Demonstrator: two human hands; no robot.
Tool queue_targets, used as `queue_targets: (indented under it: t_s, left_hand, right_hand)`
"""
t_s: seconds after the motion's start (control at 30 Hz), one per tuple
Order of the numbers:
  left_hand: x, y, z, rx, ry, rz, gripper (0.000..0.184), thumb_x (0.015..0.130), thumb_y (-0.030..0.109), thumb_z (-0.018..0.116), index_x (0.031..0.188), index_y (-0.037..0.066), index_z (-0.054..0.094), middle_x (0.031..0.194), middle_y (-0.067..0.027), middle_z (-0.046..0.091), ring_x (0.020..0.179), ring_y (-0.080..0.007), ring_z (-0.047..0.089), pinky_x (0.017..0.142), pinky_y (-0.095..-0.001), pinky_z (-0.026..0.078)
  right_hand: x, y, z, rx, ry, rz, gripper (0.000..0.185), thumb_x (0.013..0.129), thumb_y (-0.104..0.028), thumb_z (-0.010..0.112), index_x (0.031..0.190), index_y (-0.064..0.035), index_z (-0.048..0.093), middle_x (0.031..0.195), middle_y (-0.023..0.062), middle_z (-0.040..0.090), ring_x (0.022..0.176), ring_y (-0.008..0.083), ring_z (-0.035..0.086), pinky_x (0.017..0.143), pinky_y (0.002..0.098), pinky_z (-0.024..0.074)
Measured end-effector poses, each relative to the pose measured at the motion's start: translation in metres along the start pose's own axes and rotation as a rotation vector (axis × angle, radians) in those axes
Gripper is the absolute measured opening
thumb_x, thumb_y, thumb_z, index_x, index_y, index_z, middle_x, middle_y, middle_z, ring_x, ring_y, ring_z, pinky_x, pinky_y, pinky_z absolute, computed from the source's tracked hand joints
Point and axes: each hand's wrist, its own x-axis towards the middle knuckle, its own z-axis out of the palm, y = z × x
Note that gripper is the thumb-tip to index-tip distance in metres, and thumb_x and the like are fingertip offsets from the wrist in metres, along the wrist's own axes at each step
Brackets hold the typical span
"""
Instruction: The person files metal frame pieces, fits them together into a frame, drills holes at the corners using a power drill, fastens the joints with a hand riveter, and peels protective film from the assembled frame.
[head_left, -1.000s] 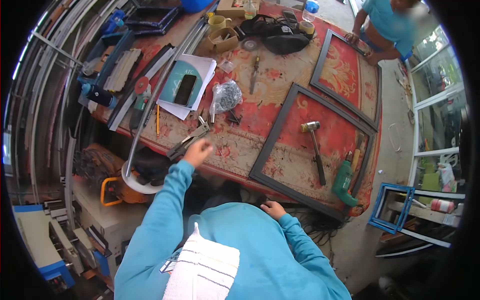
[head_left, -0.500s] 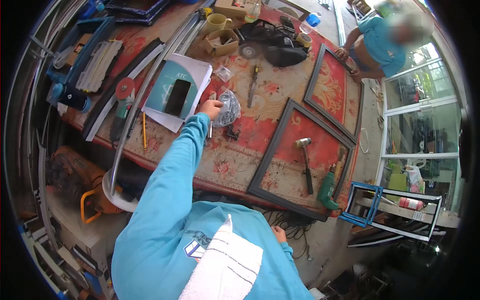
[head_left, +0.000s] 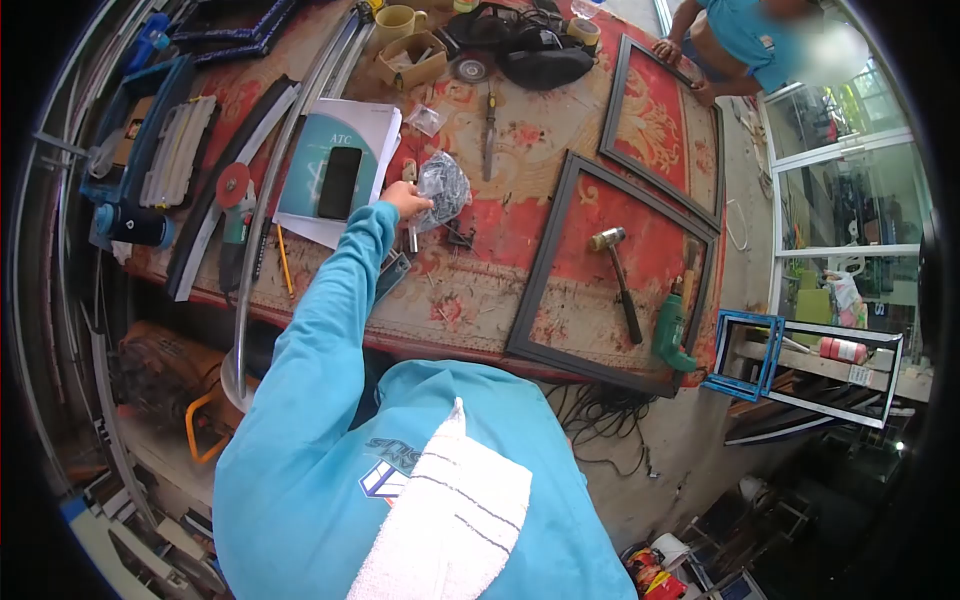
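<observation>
My left hand [head_left: 408,201] reaches across the table, its fingers closed at the near-left edge of a clear plastic bag [head_left: 446,188] filled with small dark pieces. The fingertips seem to pinch the bag, though they are partly hidden. Below the hand lie a short metal rod [head_left: 413,240] and small black parts [head_left: 459,238]. A shiny metal piece [head_left: 391,274] shows beside my forearm. Left of the hand, a black phone [head_left: 340,184] rests on a teal booklet [head_left: 307,170] and papers. My right hand is out of view.
Dark frames [head_left: 540,265] lie on the red patterned cloth [head_left: 470,285], with a mallet [head_left: 620,285] and a green drill [head_left: 672,335]. A screwdriver [head_left: 490,130], angle grinder [head_left: 235,215] and pencil [head_left: 285,262] lie around. A co-worker's hands [head_left: 690,75] touch the far frame.
My view has shifted, so the table sits higher and slightly left in it. My left hand stays at the bag; the shiny metal piece now shows by my forearm. My right hand has left view.
</observation>
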Motion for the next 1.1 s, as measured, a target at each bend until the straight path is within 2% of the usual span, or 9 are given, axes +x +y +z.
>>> queue_targets:
  t_s: [0.13, 0.3, 0.37, 0.4, 0.5, 0.57, 0.7, 0.93, 1.1]
  left_hand:
    - [0.007, -0.024, 0.012, -0.696, 0.032, 0.033, 0.023, 0.092, 0.017, 0.067, 0.108, 0.001, 0.071, 0.09, -0.0047, 0.071, 0.08, -0.014, 0.066, 0.07, -0.0292, 0.052]
    - [-0.007, -0.026, 0.026, -0.745, 0.015, 0.097, 0.023, 0.09, 0.021, 0.063, 0.103, 0.004, 0.073, 0.084, -0.0042, 0.068, 0.068, -0.0121, 0.062, 0.054, -0.0286, 0.05]
    - [-0.033, 0.004, 0.011, -1.015, -0.11, 0.032, 0.034, 0.089, 0.011, 0.049, 0.115, 0.002, 0.069, 0.096, -0.007, 0.068, 0.07, -0.0156, 0.065, 0.053, -0.0301, 0.052]
    - [-0.019, -0.005, 0.015, -0.996, -0.115, 0.003, 0.046, 0.085, 0.005, 0.04, 0.124, 0.002, 0.064, 0.103, -0.008, 0.067, 0.073, -0.0192, 0.066, 0.055, -0.0336, 0.056]
    - [0.002, -0.017, 0.021, -0.206, 0.23, 0.224, 0.026, 0.085, 0.007, 0.052, 0.099, 0.003, 0.074, 0.074, -0.0133, 0.069, 0.074, -0.0247, 0.07, 0.063, -0.0404, 0.057]
    - [0.008, -0.01, 0.02, 0.134, 0.341, 0.339, 0.026, 0.084, 0.023, 0.068, 0.1, 0.004, 0.074, 0.095, -0.0208, 0.073, 0.091, -0.0368, 0.071, 0.083, -0.0469, 0.054]
    - [-0.005, 0.023, 0.032, 0.603, 0.383, 0.243, 0.042, 0.082, 0.044, 0.076, 0.103, 0.008, 0.071, 0.113, -0.0153, 0.068, 0.101, -0.0408, 0.067, 0.088, -0.0496, 0.053]
    - [-0.006, 0.023, 0.042, 0.722, 0.356, 0.2, 0.032, 0.091, 0.038, 0.063, 0.1, 0.008, 0.069, 0.108, -0.0159, 0.068, 0.101, -0.0409, 0.066, 0.088, -0.0506, 0.053]
    - [-0.022, 0.025, 0.033, 0.48, 0.436, 0.138, 0.032, 0.092, 0.037, 0.058, 0.104, 0.011, 0.072, 0.108, -0.0189, 0.069, 0.101, -0.0426, 0.066, 0.087, -0.0516, 0.051]
  right_hand:
    - [0.019, 0.02, 0.006, 0.08, -0.061, -0.031, 0.042, 0.095, -0.03, 0.062, 0.118, 0.0051, 0.066, 0.11, 0.0177, 0.072, 0.096, 0.0272, 0.067, 0.084, 0.0388, 0.052]
    - [-0.009, -0.042, -0.017, 0.11, 0.057, -0.023, 0.032, 0.095, -0.023, 0.064, 0.109, 0.0057, 0.068, 0.092, 0.0104, 0.071, 0.082, 0.0189, 0.065, 0.074, 0.0324, 0.0522]
    - [-0.013, -0.058, -0.024, 0.085, 0.083, -0.035, 0.029, 0.096, -0.022, 0.063, 0.106, 0.0049, 0.068, 0.086, 0.0082, 0.069, 0.076, 0.016, 0.064, 0.067, 0.0301, 0.0516]
    - [-0.013, -0.06, -0.026, 0.101, 0.08, -0.044, 0.028, 0.096, -0.022, 0.063, 0.105, 0.0047, 0.067, 0.086, 0.008, 0.069, 0.073, 0.0161, 0.063, 0.065, 0.0304, 0.0516]
    - [0.0, -0.025, -0.023, 0.222, 0.039, -0.002, 0.028, 0.097, -0.025, 0.063, 0.105, 0.0016, 0.068, 0.085, 0.0073, 0.069, 0.07, 0.0159, 0.063, 0.063, 0.0316, 0.0518]
    - [0.009, -0.003, -0.021, 0.151, 0.046, -0.038, 0.028, 0.097, -0.025, 0.062, 0.104, 0.0009, 0.068, 0.082, 0.0072, 0.068, 0.068, 0.014, 0.062, 0.06, 0.0315, 0.0502]
    - [-0.008, -0.023, -0.013, 0.111, 0.114, 0.03, 0.032, 0.094, -0.028, 0.062, 0.107, 0.0009, 0.07, 0.08, 0.0091, 0.07, 0.071, 0.0175, 0.065, 0.067, 0.0332, 0.0516]
    - [-0.021, -0.026, 0.0, -0.088, 0.056, 0.048, 0.039, 0.095, -0.034, 0.061, 0.118, -0.0031, 0.069, 0.118, 0.0182, 0.069, 0.11, 0.0347, 0.064, 0.094, 0.0426, 0.0501]
    - [-0.021, -0.015, -0.012, -0.129, 0.053, 0.035, 0.04, 0.093, -0.035, 0.063, 0.115, -0.0025, 0.07, 0.113, 0.0185, 0.071, 0.106, 0.033, 0.066, 0.092, 0.0421, 0.0512]
